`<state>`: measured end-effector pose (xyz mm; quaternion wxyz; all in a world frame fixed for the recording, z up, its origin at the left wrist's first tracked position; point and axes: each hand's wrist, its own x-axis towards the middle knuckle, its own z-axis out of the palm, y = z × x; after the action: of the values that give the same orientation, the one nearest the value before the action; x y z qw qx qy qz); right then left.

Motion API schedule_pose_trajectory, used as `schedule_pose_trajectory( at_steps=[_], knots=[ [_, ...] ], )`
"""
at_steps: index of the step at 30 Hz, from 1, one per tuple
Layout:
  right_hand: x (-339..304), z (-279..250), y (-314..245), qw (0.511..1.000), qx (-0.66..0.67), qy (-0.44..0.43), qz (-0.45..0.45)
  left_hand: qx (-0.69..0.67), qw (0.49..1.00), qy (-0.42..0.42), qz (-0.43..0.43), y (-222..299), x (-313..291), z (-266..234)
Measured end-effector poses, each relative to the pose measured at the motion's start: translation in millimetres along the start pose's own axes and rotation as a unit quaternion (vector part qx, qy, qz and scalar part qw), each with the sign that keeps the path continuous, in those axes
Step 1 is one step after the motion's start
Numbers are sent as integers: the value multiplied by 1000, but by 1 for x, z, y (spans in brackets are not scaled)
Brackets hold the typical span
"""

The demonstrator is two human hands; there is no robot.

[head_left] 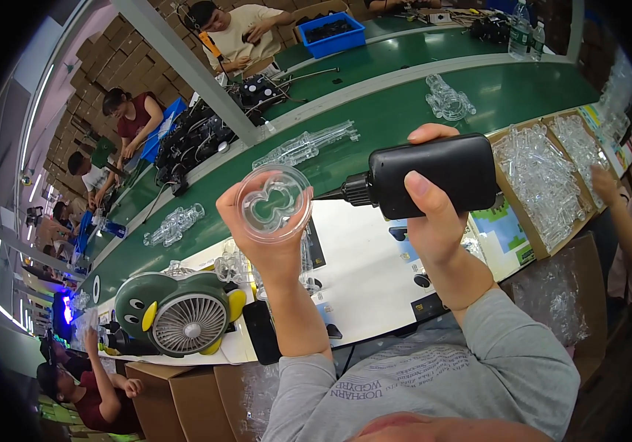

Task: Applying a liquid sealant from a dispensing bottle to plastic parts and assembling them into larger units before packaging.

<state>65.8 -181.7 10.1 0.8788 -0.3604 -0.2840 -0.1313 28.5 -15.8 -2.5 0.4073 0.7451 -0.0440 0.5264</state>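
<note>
Held up in my left hand [279, 259] is a clear round plastic part [275, 230] with a wavy, clover-like opening in its middle. My right hand [437, 225] grips a black squeeze bottle [434, 173], fingers over its top and thumb across its front. The bottle lies sideways, and its thin black nozzle [328, 195] points left to the part's right rim. Whether the tip touches the rim I cannot tell. Below my hands is a white printed sheet [364, 265].
Clear plastic assemblies [448, 99] lie on the green conveyor [382, 96] beyond me. A cardboard box of small clear parts [540, 184] stands at right. A green penguin-shaped fan [190, 324] and a black phone-like slab [260, 331] are at left. Co-workers sit along the line.
</note>
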Motion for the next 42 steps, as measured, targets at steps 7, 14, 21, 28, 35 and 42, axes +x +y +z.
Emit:
schedule_pose_trajectory(
  at_steps=[7, 14, 21, 28, 35, 42],
  knots=[
    [3, -1, 0, 999, -22, 18, 17, -24, 998, -32, 52, -3, 4, -4],
    [6, -3, 5, 1000, -11, 22, -8, 60, 996, -52, 46, 1, 9, -10],
    [6, -3, 7, 1000, -11, 24, -8, 29, 996, -82, -12, -3, 7, -12],
    [5, -5, 2, 999, -18, 4, 27, 34, 998, -54, 9, -2, 2, -11],
    [4, -4, 2, 1000, -1, 0, 29, -2, 997, -64, 36, -10, 4, -13],
    [8, -6, 3, 1000, -14, 4, 21, -9, 995, -99, 9, -4, 7, -14]
  ],
)
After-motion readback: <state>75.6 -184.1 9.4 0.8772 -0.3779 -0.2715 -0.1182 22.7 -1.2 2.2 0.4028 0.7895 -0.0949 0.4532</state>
